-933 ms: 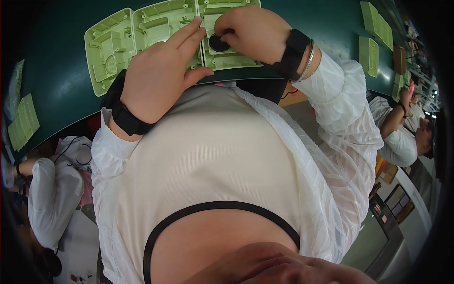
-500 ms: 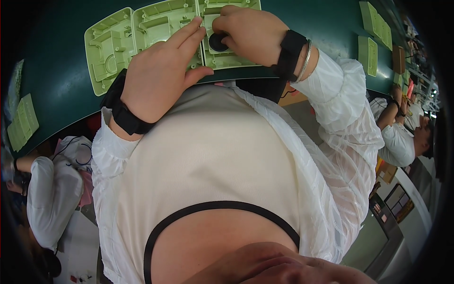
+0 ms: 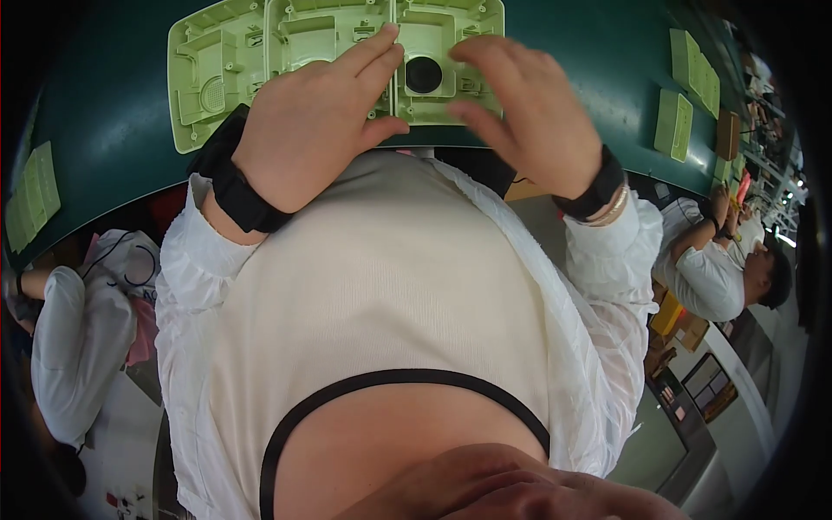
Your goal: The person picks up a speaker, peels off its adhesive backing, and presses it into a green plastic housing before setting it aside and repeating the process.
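Three pale green plastic housings stand side by side with their ribbed insides facing up: a left one (image 3: 211,92), a middle one (image 3: 322,41) and a right one (image 3: 425,35). In the right housing lies a round black disc (image 3: 424,75), with no hand on it. My left hand (image 3: 321,113) stretches its fingers over the middle housing, the tips by the seam with the right one; nothing shows in it. My right hand (image 3: 537,117) hovers at the right housing's right edge, thumb and fingers apart, holding nothing.
The housings rest on a dark green table (image 3: 589,52). More green housings lie at the right (image 3: 673,124) and far left (image 3: 33,198). A brown box (image 3: 726,134) stands at the right edge. One person sits at each side, at left (image 3: 74,347) and at right (image 3: 715,269).
My right hand has let go of the black disc and drawn back to the right, its fingers spreading. The disc stays in the right housing. My left hand keeps its pose.
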The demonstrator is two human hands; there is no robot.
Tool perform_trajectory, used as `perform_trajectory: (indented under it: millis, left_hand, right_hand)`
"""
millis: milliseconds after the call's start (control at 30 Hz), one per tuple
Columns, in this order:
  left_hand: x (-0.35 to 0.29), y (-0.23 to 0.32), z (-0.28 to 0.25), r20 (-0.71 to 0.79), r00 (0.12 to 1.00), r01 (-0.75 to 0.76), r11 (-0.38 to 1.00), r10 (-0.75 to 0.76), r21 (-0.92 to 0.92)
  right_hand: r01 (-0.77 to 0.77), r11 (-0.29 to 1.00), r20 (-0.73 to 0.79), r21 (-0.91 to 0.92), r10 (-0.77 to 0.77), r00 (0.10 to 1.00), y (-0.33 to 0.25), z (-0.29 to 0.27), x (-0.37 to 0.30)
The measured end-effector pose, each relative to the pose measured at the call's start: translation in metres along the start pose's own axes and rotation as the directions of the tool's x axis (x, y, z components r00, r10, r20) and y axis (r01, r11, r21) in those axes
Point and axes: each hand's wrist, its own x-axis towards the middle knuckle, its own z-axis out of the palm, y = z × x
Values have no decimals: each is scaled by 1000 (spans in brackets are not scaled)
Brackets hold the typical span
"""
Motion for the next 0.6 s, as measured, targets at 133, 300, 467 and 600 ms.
perform_trajectory:
  millis: [133,300,467,600]
  left_hand:
    - [-1,-1,0,16,1000,18,1000,-18,-7]
    - [-2,-6,3,-35,999,-40,999,39,-14]
    - [-1,-9,-1,0,1000,-2,999,2,-36]
    - [2,-13,-4,7,1000,-24,1000,24,-19]
  right_hand:
    - [69,997,4,30,-69,998,-11,17,-2]
    - [66,998,39,-2,-66,997,-10,30,-2]
    - [78,990,-10,120,-77,997,-5,39,2]
    - [84,977,-8,196,-84,996,-2,43,7]
